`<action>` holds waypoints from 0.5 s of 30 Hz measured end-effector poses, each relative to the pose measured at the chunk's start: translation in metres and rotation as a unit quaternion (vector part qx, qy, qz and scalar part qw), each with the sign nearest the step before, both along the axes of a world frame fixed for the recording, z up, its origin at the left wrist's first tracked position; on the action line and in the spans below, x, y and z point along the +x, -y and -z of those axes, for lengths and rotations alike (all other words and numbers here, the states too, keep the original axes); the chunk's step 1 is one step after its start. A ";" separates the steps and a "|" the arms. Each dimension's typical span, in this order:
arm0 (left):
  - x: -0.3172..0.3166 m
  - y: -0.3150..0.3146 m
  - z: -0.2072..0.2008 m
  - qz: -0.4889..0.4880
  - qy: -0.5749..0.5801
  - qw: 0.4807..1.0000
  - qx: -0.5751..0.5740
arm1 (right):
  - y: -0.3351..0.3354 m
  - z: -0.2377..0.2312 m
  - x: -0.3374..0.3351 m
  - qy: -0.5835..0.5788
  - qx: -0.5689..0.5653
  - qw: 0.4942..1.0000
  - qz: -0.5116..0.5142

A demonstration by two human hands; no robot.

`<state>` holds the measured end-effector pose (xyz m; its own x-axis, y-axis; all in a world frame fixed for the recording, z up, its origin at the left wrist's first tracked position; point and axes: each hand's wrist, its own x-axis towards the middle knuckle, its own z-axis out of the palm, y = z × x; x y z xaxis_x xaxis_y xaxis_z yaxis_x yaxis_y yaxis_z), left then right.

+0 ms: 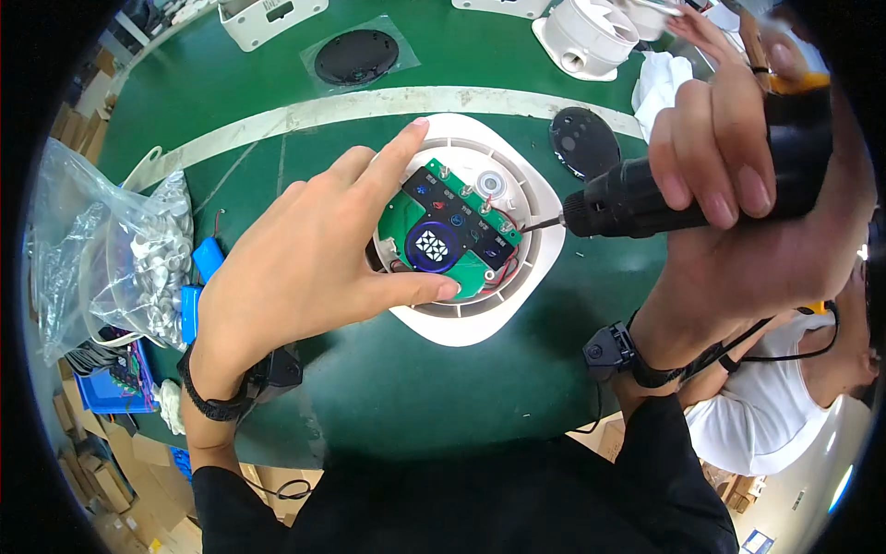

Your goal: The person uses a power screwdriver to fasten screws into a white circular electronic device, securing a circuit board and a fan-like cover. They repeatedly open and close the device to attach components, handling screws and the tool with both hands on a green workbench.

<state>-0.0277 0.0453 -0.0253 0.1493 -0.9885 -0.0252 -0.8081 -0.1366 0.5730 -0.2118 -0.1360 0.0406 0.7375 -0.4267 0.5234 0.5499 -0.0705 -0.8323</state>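
Observation:
My left hand (309, 245) reaches over a round white plastic housing (459, 325), thumb on the lower edge of the green circuit board (392, 222) and index fingertip at the housing's far rim. Between them it steadies the housing. A black strip with small icons and a round lit display (432, 246) sit on the board. My right hand (715, 175) grips a black electric screwdriver (628, 198), its thin bit pointing left to the board's right edge, beside red wires (506, 273). Whether the tip touches a screw is too small to tell.
A bag of small white parts (161, 231) and a blue tray (115, 392) lie left. Black discs (357, 57) (585, 143) lie beyond the housing. White plastic casings (586, 37) stand at the back. A person in white (752, 415) works at the right.

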 end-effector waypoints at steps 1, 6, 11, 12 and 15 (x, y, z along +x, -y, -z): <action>0.000 0.000 0.000 0.000 -0.001 1.000 -0.001 | 0.001 0.001 0.000 0.002 0.002 1.000 -0.001; -0.001 0.001 0.000 -0.005 -0.014 1.000 0.001 | 0.002 0.002 0.000 0.000 -0.001 1.000 0.003; -0.002 0.001 0.001 -0.001 -0.007 1.000 -0.009 | 0.002 0.004 0.001 0.000 -0.004 1.000 0.004; -0.002 0.001 0.001 0.000 -0.006 1.000 -0.011 | 0.001 0.004 0.001 -0.001 -0.004 1.000 0.004; -0.002 0.000 0.000 -0.001 -0.004 1.000 -0.010 | 0.000 0.003 0.001 -0.002 -0.006 1.000 0.004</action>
<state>-0.0296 0.0454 -0.0257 0.1519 -0.9884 -0.0074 -0.8028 -0.1278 0.5825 -0.2106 -0.1361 0.0377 0.7369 -0.4255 0.5253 0.5455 -0.0848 -0.8338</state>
